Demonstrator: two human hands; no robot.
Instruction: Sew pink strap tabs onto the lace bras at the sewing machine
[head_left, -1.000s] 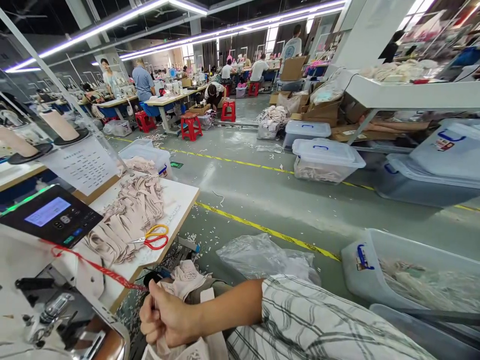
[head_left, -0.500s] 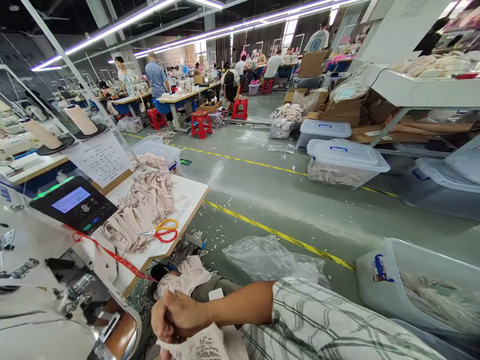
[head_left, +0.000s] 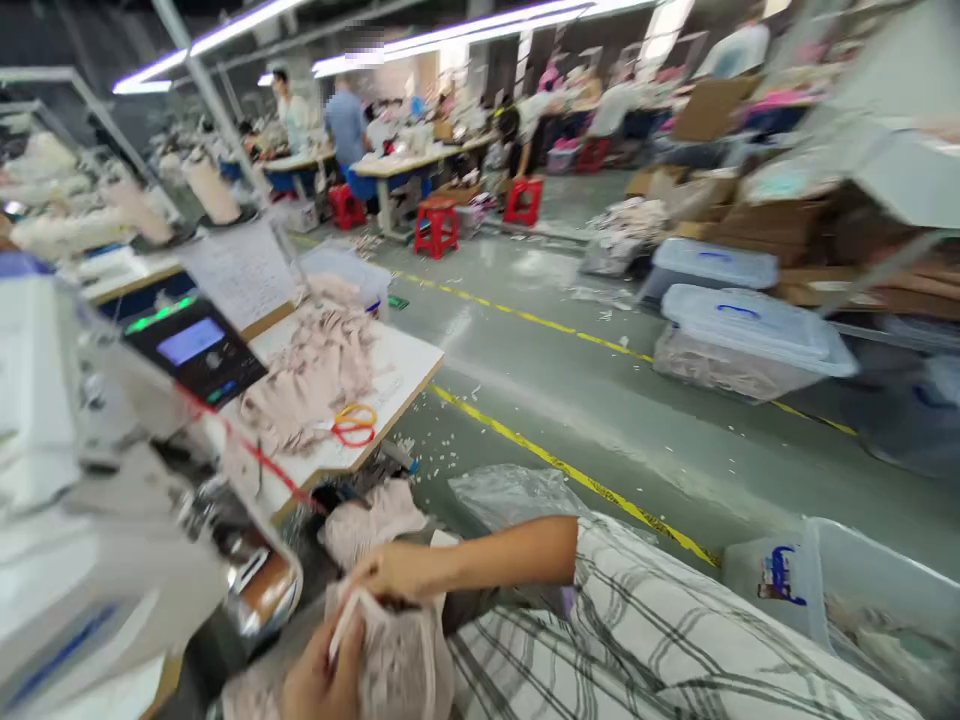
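Note:
A pale beige lace garment piece hangs between my hands low in the head view. My left hand grips its folded edge between thumb and fingers. Coming in from the right, my right hand is closed on the upper edge of the same piece, its fingertips partly hidden. Just beyond lies another beige lace piece. The sewing machine stands left of my hands, blurred. On the white tabletop are a heap of beige fabric strips and scissors with yellow and red handles.
A control panel and thread cones stand at the left. Clear plastic bags and scraps lie on the floor. An open plastic bin stands at right, with lidded bins farther off. Several people sit or stand at the back.
The view has swung, shifting the surroundings, and is now blurred. My left hand, mostly out of frame before, now shows gripping the lace piece, which has come up into view.

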